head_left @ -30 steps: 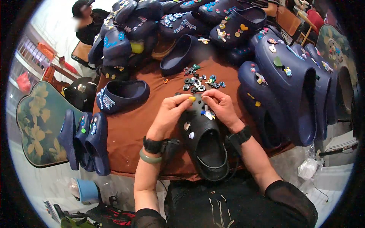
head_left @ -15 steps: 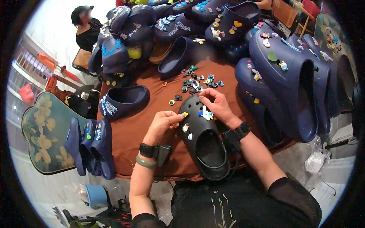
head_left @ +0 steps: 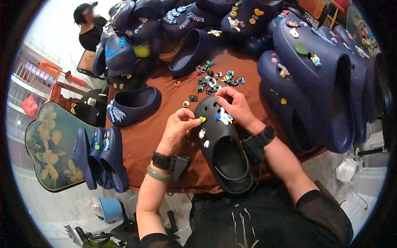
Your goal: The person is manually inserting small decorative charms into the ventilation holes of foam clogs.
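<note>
black clog point(head_left: 214, 131) on brown-clothed counter point(head_left: 142, 163), toe toward loose charms point(head_left: 213, 86), heel near front edge. left hand point(head_left: 177, 127): narrow grip, thumb and finger pinching small yellow charm point(head_left: 202, 119) at clog's left side; cannot tell whether charm is fixed. right hand point(head_left: 237, 109): fingertips close together at toe; cannot tell whether they hold anything. possible trouble: slack pinch could drop tiny charm; off-centre push could leave it crooked; sideways pressure could swivel clog; right hand could nudge white charm point(head_left: 225, 118) beside it.
</note>
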`<action>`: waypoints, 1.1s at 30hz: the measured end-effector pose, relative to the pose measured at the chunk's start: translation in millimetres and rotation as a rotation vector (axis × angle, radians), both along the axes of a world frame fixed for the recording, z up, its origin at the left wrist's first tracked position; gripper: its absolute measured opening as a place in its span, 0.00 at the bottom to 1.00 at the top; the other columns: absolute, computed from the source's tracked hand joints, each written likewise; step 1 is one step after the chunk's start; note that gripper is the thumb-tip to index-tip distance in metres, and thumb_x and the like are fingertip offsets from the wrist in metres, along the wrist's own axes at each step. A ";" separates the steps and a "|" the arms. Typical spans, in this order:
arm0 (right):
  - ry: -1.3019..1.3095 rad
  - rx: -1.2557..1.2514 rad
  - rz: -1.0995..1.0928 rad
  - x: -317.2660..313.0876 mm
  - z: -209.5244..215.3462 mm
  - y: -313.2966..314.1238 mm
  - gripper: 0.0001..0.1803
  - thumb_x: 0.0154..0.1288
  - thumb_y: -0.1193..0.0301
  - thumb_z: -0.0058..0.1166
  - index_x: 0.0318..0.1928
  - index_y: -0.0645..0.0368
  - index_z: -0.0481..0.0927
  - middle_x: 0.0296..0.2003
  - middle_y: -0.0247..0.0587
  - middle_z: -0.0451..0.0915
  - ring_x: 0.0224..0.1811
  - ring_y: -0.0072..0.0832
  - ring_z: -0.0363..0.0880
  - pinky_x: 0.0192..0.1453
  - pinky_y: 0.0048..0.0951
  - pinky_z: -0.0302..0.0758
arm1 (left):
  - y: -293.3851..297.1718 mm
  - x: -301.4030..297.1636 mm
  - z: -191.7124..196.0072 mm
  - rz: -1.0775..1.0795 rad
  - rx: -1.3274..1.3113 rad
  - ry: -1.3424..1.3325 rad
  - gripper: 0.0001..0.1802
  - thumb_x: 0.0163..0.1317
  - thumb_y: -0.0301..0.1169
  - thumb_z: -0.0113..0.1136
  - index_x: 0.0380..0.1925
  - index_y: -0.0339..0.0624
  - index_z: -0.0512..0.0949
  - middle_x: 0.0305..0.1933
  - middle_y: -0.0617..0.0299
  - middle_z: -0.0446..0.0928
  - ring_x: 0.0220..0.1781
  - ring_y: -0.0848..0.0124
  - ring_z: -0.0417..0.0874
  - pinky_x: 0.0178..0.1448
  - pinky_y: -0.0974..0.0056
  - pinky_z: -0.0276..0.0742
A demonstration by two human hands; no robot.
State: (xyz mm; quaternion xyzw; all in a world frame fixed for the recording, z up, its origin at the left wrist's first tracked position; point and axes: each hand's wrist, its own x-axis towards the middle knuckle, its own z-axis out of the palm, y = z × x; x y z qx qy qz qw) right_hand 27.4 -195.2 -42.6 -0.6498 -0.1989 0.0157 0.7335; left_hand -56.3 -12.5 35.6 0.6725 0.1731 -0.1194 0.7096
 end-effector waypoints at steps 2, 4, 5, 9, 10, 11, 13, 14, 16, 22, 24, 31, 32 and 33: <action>0.009 0.010 0.005 0.8 -0.5 1.3 0.05 0.62 0.73 0.58 0.36 0.62 0.78 0.33 0.33 0.77 0.36 0.18 0.74 0.39 0.22 0.71 | 3.4 1.9 -5.5 -0.030 0.061 -0.055 0.08 0.55 0.26 0.66 0.26 0.44 0.73 0.24 0.69 0.74 0.21 0.82 0.70 0.24 0.76 0.64; -0.066 -0.025 -0.033 1.6 -0.8 2.2 0.06 0.61 0.73 0.58 0.36 0.63 0.78 0.33 0.34 0.78 0.36 0.20 0.75 0.40 0.23 0.72 | 4.5 3.5 -5.5 -0.065 0.121 -0.110 0.06 0.56 0.27 0.65 0.28 0.43 0.77 0.25 0.70 0.75 0.24 0.83 0.71 0.28 0.78 0.64; -0.021 -0.032 -0.031 0.5 -0.7 1.6 0.06 0.61 0.73 0.59 0.37 0.63 0.79 0.32 0.34 0.78 0.37 0.21 0.75 0.41 0.24 0.72 | 4.5 3.4 -3.3 -0.115 0.147 -0.083 0.05 0.58 0.26 0.64 0.33 0.39 0.78 0.28 0.68 0.77 0.28 0.83 0.73 0.31 0.77 0.66; -0.037 -0.038 -0.046 4.9 -2.3 -0.8 0.06 0.61 0.73 0.58 0.37 0.62 0.79 0.32 0.33 0.79 0.36 0.20 0.76 0.41 0.23 0.73 | 11.9 2.7 -9.6 -0.237 0.294 -0.186 0.12 0.61 0.25 0.60 0.44 0.31 0.80 0.34 0.65 0.80 0.34 0.80 0.77 0.36 0.76 0.71; 0.042 0.030 -0.047 6.9 -2.4 -2.6 0.06 0.62 0.72 0.58 0.37 0.62 0.79 0.31 0.33 0.79 0.35 0.19 0.75 0.40 0.23 0.73 | 11.6 2.4 -9.9 -0.244 0.292 -0.185 0.12 0.61 0.25 0.60 0.44 0.31 0.80 0.34 0.65 0.80 0.34 0.80 0.77 0.36 0.76 0.71; 0.121 0.098 -0.048 8.7 -2.6 -4.5 0.06 0.62 0.72 0.59 0.37 0.61 0.80 0.31 0.32 0.79 0.34 0.18 0.75 0.39 0.22 0.73 | 10.4 2.2 -9.1 -0.202 0.257 -0.145 0.11 0.62 0.26 0.60 0.42 0.31 0.80 0.33 0.65 0.80 0.33 0.79 0.77 0.37 0.75 0.72; 0.128 0.103 -0.048 10.0 -2.1 -4.4 0.06 0.62 0.71 0.59 0.36 0.61 0.80 0.31 0.31 0.79 0.33 0.18 0.75 0.39 0.22 0.73 | 12.0 1.9 -10.0 -0.162 0.225 -0.101 0.10 0.62 0.26 0.60 0.41 0.30 0.80 0.32 0.64 0.80 0.32 0.78 0.78 0.37 0.74 0.73; 0.133 0.107 -0.045 9.7 -2.3 -4.1 0.06 0.62 0.71 0.59 0.36 0.61 0.80 0.30 0.31 0.79 0.32 0.17 0.75 0.38 0.21 0.73 | 15.3 3.0 -14.1 -0.125 0.179 -0.056 0.09 0.61 0.28 0.62 0.38 0.34 0.81 0.31 0.66 0.80 0.29 0.80 0.76 0.32 0.76 0.70; 0.089 0.035 -0.077 8.2 -3.4 -1.4 0.07 0.62 0.70 0.59 0.36 0.61 0.80 0.30 0.31 0.79 0.31 0.16 0.75 0.37 0.22 0.73 | 19.7 5.1 -15.0 -0.088 0.137 -0.007 0.08 0.61 0.31 0.65 0.36 0.38 0.83 0.30 0.68 0.80 0.26 0.82 0.75 0.27 0.77 0.68; 0.037 0.022 -0.070 11.1 -8.3 -1.2 0.05 0.62 0.72 0.58 0.35 0.61 0.81 0.29 0.30 0.79 0.29 0.17 0.75 0.34 0.22 0.73 | 17.6 16.9 -12.0 -0.158 0.214 0.041 0.09 0.57 0.31 0.69 0.29 0.40 0.77 0.26 0.67 0.77 0.23 0.82 0.74 0.24 0.78 0.66; 0.059 0.040 -0.099 10.2 -1.0 -5.9 0.05 0.62 0.72 0.58 0.35 0.61 0.80 0.29 0.30 0.79 0.30 0.16 0.75 0.35 0.22 0.73 | 19.2 19.3 -14.9 -0.186 0.257 0.068 0.13 0.55 0.32 0.71 0.28 0.41 0.74 0.23 0.68 0.75 0.23 0.81 0.74 0.24 0.77 0.67; -0.062 -0.045 -0.459 32.3 1.7 -33.1 0.04 0.63 0.75 0.56 0.37 0.62 0.78 0.31 0.35 0.78 0.32 0.22 0.76 0.38 0.25 0.73 | 26.7 26.1 -27.3 -0.228 0.227 0.044 0.14 0.56 0.31 0.69 0.30 0.41 0.71 0.24 0.70 0.71 0.25 0.81 0.70 0.27 0.75 0.66; -0.064 -0.048 -0.456 35.4 -2.7 -33.8 0.04 0.63 0.75 0.56 0.37 0.62 0.78 0.31 0.35 0.78 0.32 0.22 0.76 0.38 0.25 0.73 | 26.8 26.1 -33.2 -0.280 0.303 -0.078 0.13 0.56 0.30 0.68 0.31 0.41 0.70 0.25 0.71 0.70 0.26 0.81 0.68 0.29 0.74 0.66; -0.125 -0.149 -0.504 39.5 -7.4 -34.6 0.05 0.64 0.76 0.54 0.40 0.62 0.78 0.34 0.35 0.78 0.34 0.21 0.75 0.40 0.24 0.73 | 23.4 26.0 -36.3 -0.332 0.378 -0.201 0.13 0.57 0.29 0.67 0.32 0.41 0.70 0.26 0.71 0.69 0.28 0.82 0.67 0.30 0.74 0.66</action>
